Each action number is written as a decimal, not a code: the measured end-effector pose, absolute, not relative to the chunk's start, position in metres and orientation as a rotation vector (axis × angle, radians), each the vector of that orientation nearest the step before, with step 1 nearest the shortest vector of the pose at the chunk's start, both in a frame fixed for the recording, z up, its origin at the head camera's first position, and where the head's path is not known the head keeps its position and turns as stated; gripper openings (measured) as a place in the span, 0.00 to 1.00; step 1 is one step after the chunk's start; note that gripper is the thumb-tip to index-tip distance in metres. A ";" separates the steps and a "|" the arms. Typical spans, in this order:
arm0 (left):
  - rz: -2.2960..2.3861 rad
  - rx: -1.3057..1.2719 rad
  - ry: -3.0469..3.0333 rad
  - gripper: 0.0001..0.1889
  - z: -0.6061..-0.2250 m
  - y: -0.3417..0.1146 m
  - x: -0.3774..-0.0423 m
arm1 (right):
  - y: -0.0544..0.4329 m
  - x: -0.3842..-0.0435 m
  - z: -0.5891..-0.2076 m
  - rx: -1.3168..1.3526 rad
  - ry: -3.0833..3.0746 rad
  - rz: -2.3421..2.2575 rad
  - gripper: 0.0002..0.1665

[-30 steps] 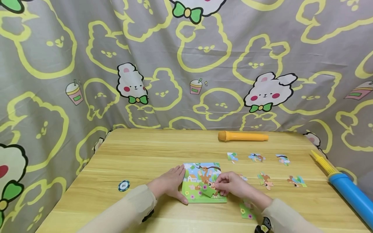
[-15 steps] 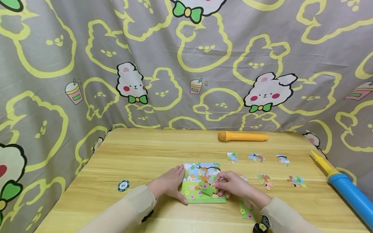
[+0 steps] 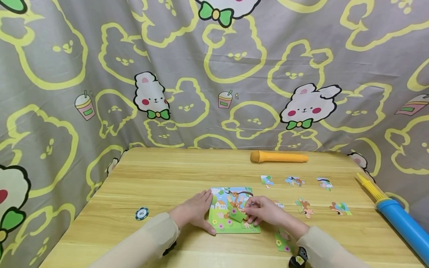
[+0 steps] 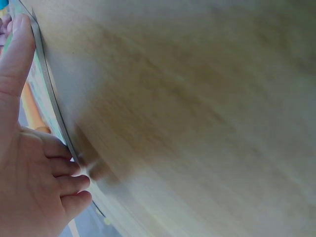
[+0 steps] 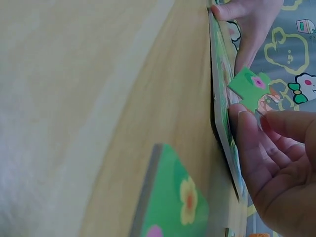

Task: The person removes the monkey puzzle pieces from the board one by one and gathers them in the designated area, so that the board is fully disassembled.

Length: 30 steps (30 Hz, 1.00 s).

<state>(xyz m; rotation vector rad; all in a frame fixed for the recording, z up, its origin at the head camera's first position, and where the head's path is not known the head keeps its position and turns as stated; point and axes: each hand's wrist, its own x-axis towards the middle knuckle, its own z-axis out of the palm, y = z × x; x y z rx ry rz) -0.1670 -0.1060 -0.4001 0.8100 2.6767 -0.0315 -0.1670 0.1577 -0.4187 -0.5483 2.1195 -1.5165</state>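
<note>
A square puzzle board point(image 3: 217, 219) printed with a cartoon animal, a house and flowers lies flat on the table. My left hand point(image 3: 196, 212) rests along its left side, thumb at the near corner and fingers spread toward the far corner. In the left wrist view the thumb point(image 4: 17, 59) and fingertips meet the board's edge. Over the board's right half, my right hand point(image 3: 263, 211) pinches a green puzzle piece point(image 3: 237, 215) with a pink flower, held tilted between thumb and fingers. The right wrist view shows that puzzle piece point(image 5: 252, 84) raised above the board's face.
Several loose puzzle pieces lie right of the board, among them a monkey-brown one point(image 3: 305, 207) and a green flowered one point(image 3: 282, 242) near my right forearm. An orange toy microphone point(image 3: 281, 156) lies behind, a blue pump-like tube point(image 3: 402, 223) at right, a round chip point(image 3: 142, 213) at left.
My right hand has shifted slightly left and away from me, turning and tilting the puzzle piece more upright over the board. The left hand stays in place.
</note>
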 end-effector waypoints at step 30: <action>-0.026 0.808 2.678 0.62 -0.399 -0.106 -0.166 | 0.343 -0.148 -0.410 -0.836 2.049 -1.353 0.09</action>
